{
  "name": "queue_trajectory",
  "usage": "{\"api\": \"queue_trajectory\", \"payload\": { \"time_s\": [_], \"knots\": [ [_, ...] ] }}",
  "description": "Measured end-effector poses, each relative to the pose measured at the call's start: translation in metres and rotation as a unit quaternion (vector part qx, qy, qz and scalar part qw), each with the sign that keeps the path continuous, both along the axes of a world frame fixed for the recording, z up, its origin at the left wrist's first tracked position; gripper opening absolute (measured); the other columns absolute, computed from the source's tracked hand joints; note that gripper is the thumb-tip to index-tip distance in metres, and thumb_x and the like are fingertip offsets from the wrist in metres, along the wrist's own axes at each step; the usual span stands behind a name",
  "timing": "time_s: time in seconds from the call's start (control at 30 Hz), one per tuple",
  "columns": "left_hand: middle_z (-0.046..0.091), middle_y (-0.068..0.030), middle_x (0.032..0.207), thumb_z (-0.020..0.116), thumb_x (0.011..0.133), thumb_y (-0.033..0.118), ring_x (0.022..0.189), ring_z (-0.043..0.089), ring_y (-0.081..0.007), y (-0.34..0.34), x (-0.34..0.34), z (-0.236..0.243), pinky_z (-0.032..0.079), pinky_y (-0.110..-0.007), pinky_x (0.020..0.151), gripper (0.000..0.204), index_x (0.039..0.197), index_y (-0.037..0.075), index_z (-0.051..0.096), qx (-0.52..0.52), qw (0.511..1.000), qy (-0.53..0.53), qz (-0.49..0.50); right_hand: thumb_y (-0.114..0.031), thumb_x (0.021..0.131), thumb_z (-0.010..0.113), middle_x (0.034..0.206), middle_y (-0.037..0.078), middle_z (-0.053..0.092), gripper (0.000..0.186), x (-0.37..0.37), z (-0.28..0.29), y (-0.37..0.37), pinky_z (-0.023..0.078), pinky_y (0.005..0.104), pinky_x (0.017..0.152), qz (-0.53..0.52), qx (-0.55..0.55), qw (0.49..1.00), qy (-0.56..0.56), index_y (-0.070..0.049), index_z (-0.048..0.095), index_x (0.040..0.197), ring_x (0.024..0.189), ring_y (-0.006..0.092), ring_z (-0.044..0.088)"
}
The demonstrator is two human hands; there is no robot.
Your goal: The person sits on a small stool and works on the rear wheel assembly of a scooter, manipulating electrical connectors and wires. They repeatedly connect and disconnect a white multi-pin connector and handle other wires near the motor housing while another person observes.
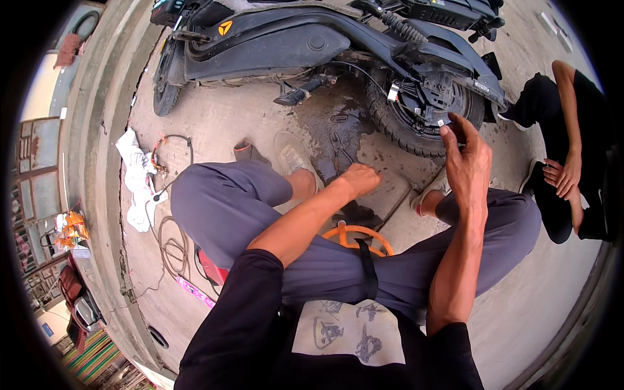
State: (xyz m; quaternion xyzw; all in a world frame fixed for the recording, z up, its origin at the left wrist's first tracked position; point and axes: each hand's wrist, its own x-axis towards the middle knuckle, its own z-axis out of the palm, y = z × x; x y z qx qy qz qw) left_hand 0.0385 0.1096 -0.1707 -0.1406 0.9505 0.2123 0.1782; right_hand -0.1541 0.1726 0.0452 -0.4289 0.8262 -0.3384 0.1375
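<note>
The right hand point(469, 155) holds its thumb and bent index finger slightly apart beside the black, deep-treaded tyre point(394, 133) of the dark grey scooter point(260, 55); whether they pinch anything is unclear. The left hand point(361, 181) curls its fingers, contents hidden, near grey metal pliers point(338, 145) on wet concrete. Bare pale concrete floor point(224, 107) opens leftward to a raised concrete step point(109, 130).

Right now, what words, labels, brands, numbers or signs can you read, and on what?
No wording reads clearly.
Scooter body: orange emblem, a symbol.
Rear fender end: pale lettering, too small.
White square by the right hand: too small.
Shirt panel: dark print, blurred.
Pink strip on the ground: pale marks, too small.
</note>
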Motion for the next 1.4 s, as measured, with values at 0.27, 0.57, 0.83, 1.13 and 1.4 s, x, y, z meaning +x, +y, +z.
{"api": "queue_trajectory", "payload": {
  "time_s": [0.27, 0.57, 0.83, 1.13, 1.4],
  "knots": [
    [0.074, -0.0167, 0.108, 0.061, 0.086, 0.002, 0.105, 0.072, -0.0325, -0.013, 0.076, -0.057, 0.056, -0.043, 0.091, 0.021, 0.101, 0.004, 0.075, 0.060, 0.977, -0.129, 0.159, -0.020, 0.096, 0.068, 0.104, 0.015, 0.073, 0.028, -0.030, 0.061, -0.017, 0.054, 0.0372, 0.073, 0.148, 0.002, 0.973, 0.176, -0.004, 0.070, 0.119, 0.085, 0.0289, 0.072],
    [0.049, -0.0271, 0.143, 0.062, 0.089, 0.005, 0.126, 0.058, -0.0393, 0.001, 0.045, -0.060, 0.051, -0.043, 0.101, 0.076, 0.157, 0.021, 0.033, 0.099, 0.933, -0.204, 0.279, -0.020, 0.093, 0.068, 0.097, 0.013, 0.069, 0.030, -0.015, 0.023, -0.017, 0.053, 0.0441, 0.075, 0.239, 0.154, 0.941, 0.181, -0.006, 0.066, 0.120, 0.088, 0.0360, 0.068],
    [0.027, -0.0314, 0.161, 0.055, 0.098, 0.011, 0.129, 0.056, -0.0386, -0.008, 0.032, -0.090, 0.048, -0.043, 0.104, 0.067, 0.159, 0.026, 0.032, 0.112, 0.930, -0.228, 0.265, -0.015, 0.092, 0.069, 0.094, 0.015, 0.068, 0.033, -0.016, 0.026, -0.017, 0.053, 0.0433, 0.075, 0.244, 0.172, 0.938, 0.175, -0.005, 0.066, 0.123, 0.087, 0.0348, 0.068],
    [0.054, -0.0194, 0.141, 0.062, 0.092, 0.015, 0.116, 0.066, -0.0300, 0.032, 0.035, -0.074, 0.055, -0.041, 0.086, 0.046, 0.138, 0.011, 0.059, 0.068, 0.979, -0.176, 0.081, -0.014, 0.092, 0.067, 0.097, 0.015, 0.069, 0.032, -0.003, 0.022, -0.018, 0.053, 0.0433, 0.076, 0.270, 0.160, 0.934, 0.171, -0.005, 0.065, 0.123, 0.088, 0.0357, 0.069],
    [0.045, -0.0217, 0.153, 0.066, 0.086, 0.011, 0.120, 0.064, -0.0341, 0.097, 0.069, -0.090, 0.055, -0.041, 0.095, 0.045, 0.131, 0.012, 0.065, 0.223, 0.937, -0.266, -0.048, -0.016, 0.093, 0.068, 0.098, 0.015, 0.070, 0.033, 0.016, 0.027, -0.014, 0.053, 0.0444, 0.078, 0.293, 0.162, 0.926, 0.177, -0.005, 0.065, 0.124, 0.090, 0.0363, 0.068]
  ]
}}
